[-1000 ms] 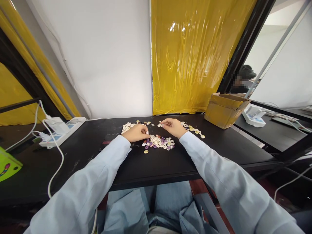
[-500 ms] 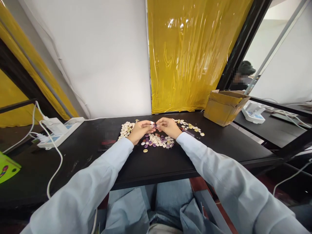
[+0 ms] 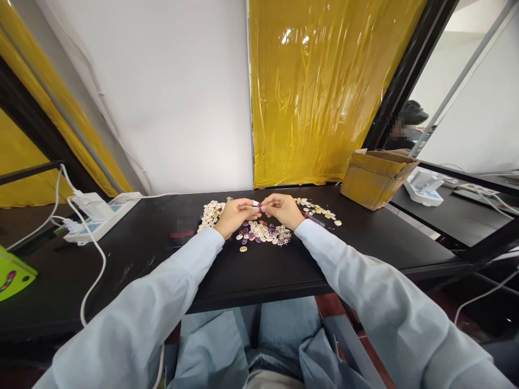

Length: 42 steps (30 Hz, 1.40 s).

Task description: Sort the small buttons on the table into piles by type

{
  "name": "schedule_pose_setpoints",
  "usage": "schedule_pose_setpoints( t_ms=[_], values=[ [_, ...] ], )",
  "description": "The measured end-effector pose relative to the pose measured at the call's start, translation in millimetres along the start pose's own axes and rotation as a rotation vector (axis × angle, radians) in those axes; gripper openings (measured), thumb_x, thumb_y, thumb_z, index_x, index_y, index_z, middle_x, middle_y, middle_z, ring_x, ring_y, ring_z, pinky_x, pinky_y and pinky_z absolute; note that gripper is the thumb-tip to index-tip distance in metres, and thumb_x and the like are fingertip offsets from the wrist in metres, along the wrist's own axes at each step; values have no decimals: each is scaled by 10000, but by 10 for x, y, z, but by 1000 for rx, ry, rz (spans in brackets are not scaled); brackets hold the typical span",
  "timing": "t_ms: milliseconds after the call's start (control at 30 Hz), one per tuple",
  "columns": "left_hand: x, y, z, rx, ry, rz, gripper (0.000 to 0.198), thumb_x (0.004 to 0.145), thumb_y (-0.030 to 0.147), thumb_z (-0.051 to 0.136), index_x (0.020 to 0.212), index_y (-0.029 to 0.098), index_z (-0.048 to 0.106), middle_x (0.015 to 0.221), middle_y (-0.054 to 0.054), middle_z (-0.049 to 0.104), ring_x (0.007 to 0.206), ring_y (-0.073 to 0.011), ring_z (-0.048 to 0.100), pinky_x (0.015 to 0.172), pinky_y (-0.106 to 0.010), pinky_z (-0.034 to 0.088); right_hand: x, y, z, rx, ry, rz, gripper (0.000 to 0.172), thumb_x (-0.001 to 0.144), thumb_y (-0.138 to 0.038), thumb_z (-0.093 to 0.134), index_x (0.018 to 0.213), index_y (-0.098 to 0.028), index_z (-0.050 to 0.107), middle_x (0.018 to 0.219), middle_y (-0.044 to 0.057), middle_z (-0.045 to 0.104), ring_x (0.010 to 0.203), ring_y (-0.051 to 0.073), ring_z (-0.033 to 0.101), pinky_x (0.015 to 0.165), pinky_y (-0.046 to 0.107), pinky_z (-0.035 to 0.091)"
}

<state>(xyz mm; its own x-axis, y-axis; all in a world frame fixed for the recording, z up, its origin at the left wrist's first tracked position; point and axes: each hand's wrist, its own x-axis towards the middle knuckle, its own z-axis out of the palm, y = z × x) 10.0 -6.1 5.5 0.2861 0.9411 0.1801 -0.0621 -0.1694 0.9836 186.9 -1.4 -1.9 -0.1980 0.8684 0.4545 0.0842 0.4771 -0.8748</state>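
Note:
My left hand (image 3: 239, 214) and my right hand (image 3: 283, 209) meet above the black table, fingertips pinched together. Between them is a small purple button-like piece (image 3: 260, 206), mostly covered by the fingers. A white wrap shows on one left fingertip. Just below the hands lies a pile of cream, white and purple button-like pieces (image 3: 263, 232). One yellowish oval piece (image 3: 243, 249) sits apart, closer to me. Beside my left hand is a heap of cream pieces (image 3: 209, 215). Past my right hand, yellowish and white pieces (image 3: 320, 209) are scattered, near a thin dark-red tool (image 3: 313, 218).
A taped cardboard box (image 3: 375, 181) stands at the table's back right. White power strips with cables (image 3: 99, 221) lie at left, near a bright green object (image 3: 14, 274). Yellow plastic sheeting (image 3: 316, 97) hangs behind. Another person (image 3: 407, 124) is beyond the frame, right.
Both hands stay together over the pile, with slight finger shifts around the purple piece. A thin glint at the right fingertips no longer shows. The whole view has shifted slightly.

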Motion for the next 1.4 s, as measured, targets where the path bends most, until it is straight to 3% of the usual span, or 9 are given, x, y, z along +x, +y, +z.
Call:
schedule_pose_setpoints(
  t_ms=[333,467,600,733,867,1000,1167,1300,1400],
  values=[
    [-26,27,19,-30,-3,-4,428,567,344,847,870,99,671,800,-78,717,738,-180,701,789,-344,562,-2,-12,0,32,-42,-23,303,668,-417,735,772,-145,651,679,28,661,544,113,569,559,273,505],
    [8,57,-34,63,-14,32,360,635,347,794,894,123,682,820,-76,718,760,-179,693,749,-311,549,13,-8,-14,4,-55,-32,349,715,-429,702,914,-147,647,686,23,659,576,128,596,605,282,516],
    [70,109,-243,453,26,116,219,721,340,660,816,149,705,699,-46,688,652,-164,639,601,-264,481,44,65,-88,-127,-30,-4,372,771,-414,644,1035,-153,616,695,22,662,615,139,607,634,284,509],
    [102,153,-485,934,41,189,169,697,291,604,653,168,711,666,-30,678,647,-168,597,634,-269,420,78,168,-251,-362,-122,65,256,695,-312,697,891,-148,681,654,13,654,610,138,601,635,274,485],
    [108,167,-579,1090,-27,111,157,665,271,586,591,184,694,595,-17,646,597,-169,566,593,-269,381,82,168,-391,-378,-333,136,187,620,-265,737,760,-143,716,613,13,660,561,129,594,580,247,466],
    [110,149,-564,1125,-61,117,132,653,235,591,671,184,712,628,-23,648,613,-174,568,604,-270,383,56,104,-403,-382,-423,183,207,579,-255,765,755,-151,734,592,3,663,495,108,563,515,226,430],
    [91,145,-500,1077,-176,280,186,672,218,599,810,189,720,736,-24,659,634,-147,539,624,-250,393,40,99,-365,-379,-457,156,173,583,-247,760,729,-155,742,582,-2,655,477,91,542,479,203,408],
    [56,174,-433,1016,-348,280,143,664,248,645,769,182,716,750,-31,654,652,-144,534,617,-242,395,38,108,-362,-366,-446,175,125,578,-232,757,652,-146,705,569,0,643,490,96,548,473,201,416],
    [44,183,-407,1007,-390,273,119,639,219,656,737,182,712,723,-30,641,635,-142,522,600,-242,383,38,113,-349,-360,-412,205,105,582,-205,748,628,-150,671,553,-3,631,505,110,565,487,214,436]
  ],
)
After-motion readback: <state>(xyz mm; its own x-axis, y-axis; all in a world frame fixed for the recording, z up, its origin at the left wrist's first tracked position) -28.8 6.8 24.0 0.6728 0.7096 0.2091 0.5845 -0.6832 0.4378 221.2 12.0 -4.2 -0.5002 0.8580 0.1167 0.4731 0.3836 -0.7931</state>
